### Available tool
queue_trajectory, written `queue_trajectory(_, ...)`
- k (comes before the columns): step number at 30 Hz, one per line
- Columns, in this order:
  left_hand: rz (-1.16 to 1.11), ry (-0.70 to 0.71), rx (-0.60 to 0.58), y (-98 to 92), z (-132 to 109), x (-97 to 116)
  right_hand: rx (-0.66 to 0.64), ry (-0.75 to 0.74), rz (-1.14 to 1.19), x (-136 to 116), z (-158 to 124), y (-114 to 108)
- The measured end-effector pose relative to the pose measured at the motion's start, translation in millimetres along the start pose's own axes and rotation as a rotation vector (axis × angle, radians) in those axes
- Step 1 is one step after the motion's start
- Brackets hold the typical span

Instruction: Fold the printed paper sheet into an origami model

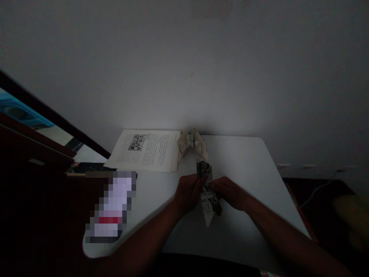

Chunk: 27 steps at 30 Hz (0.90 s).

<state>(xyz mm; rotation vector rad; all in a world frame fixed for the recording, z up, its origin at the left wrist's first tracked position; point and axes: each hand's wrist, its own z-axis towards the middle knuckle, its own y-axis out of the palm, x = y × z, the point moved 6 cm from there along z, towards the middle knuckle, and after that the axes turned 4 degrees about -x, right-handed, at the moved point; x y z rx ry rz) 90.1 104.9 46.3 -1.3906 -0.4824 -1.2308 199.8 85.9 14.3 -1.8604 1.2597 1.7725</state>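
A folded strip of printed paper point(209, 204), pointed at its near end, is held between both hands above the white table. My left hand point(188, 191) grips its left side, fingers closed on it. From the right, my right hand point(227, 191) pinches the same paper near its middle, with a fingertip showing at the lower right edge. Just beyond the hands stands a folded paper piece point(199, 145) with open, printed flaps; its near end meets or overlaps the held paper, and I cannot tell whether they are joined.
Stacked printed pages point(152, 154) lie at the table's back left. A pixelated phone-like object point(112, 207) rests along the left edge of the white table point(245, 157). The wall rises behind, and a white cable point(317, 188) hangs at right.
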Motion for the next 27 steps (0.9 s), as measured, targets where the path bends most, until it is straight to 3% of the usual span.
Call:
queue_trajectory(7, 0.099, 0.038, 0.178, -9.6, -5.6, 4.3, -0.083, 0.050, 0.011, -0.2, 1.0, 5.7)
queue_trajectory(12, -0.047, -0.213, 0.542, -36.6, -11.3, -15.0, -0.082, 0.068, -0.110, 4.4, -0.8, 7.8)
queue_trajectory(13, -0.069, -0.237, 0.560, -38.4, -11.2, -17.8, -0.073, 0.051, -0.120, 4.4, -0.7, 7.1)
queue_trajectory(19, -0.174, -0.229, 0.338, -20.7, -3.9, -21.6, 0.049, -0.122, -0.113, -5.3, 2.2, -2.7)
queue_trajectory(24, -0.181, -0.195, 0.165, -7.1, -0.1, -15.0, 0.211, -0.204, -0.336, -14.6, -0.3, -8.6)
queue_trajectory(27, -0.168, -0.170, 0.069, -1.9, 2.1, -11.7, 0.298, -0.225, -0.353, -18.7, -1.9, -12.7)
